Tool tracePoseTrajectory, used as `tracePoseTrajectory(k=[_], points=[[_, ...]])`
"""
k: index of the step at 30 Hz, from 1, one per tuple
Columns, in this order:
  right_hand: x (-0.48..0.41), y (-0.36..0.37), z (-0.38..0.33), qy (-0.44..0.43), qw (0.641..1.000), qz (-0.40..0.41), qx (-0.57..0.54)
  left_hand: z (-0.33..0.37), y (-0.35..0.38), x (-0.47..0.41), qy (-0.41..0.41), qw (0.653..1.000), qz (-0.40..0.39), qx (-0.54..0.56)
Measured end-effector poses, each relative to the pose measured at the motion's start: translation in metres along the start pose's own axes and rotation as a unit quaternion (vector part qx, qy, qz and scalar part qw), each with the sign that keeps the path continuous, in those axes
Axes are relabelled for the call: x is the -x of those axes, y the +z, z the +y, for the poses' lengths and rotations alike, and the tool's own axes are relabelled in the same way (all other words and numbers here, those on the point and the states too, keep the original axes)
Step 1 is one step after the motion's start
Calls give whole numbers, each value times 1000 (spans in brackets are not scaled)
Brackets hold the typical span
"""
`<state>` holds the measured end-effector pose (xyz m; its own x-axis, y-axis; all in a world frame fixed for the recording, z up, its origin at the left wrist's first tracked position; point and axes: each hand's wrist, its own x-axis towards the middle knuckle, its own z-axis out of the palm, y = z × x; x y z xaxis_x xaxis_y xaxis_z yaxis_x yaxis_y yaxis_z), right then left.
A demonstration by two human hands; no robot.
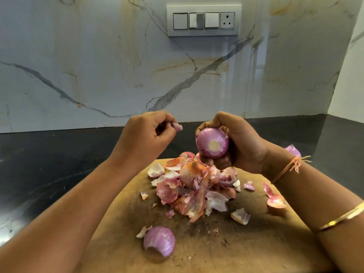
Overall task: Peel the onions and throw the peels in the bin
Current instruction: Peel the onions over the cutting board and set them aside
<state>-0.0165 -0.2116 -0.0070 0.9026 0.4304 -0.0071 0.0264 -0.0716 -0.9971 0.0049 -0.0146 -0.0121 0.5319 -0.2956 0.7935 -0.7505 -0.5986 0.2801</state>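
My right hand (236,142) grips a purple onion (212,142) above the far end of the wooden cutting board (246,249), its cut pale end facing me. My left hand (149,133) is raised to the left of it and pinches a small piece of peel (176,127) between thumb and fingers. A heap of pink and orange onion peels (195,186) lies on the board below both hands. A large curved purple peel (159,241) sits near the board's front.
Loose peel scraps lie scattered over the board, with some at its right edge (274,200). Another purple onion piece (292,150) shows behind my right wrist on the dark countertop (49,164). A marble wall with a switch panel (203,20) stands behind. No bin is in view.
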Motion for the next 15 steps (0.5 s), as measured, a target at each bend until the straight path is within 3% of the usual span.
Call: tracePoseTrajectory(k=[4,9,12,15], points=[[0,2,0,-3,999,34,-39,-2,3,4,-53,989,-131,-37],[-3,3,3,-37,992,31,-120,2,1,3,-100,964,-230,-87],[-4,4,3,-50,990,40,-125,3,1,4,-119,956,-253,-88],[-3,7,3,-74,992,42,-90,2,1,4,-113,967,-216,-69]])
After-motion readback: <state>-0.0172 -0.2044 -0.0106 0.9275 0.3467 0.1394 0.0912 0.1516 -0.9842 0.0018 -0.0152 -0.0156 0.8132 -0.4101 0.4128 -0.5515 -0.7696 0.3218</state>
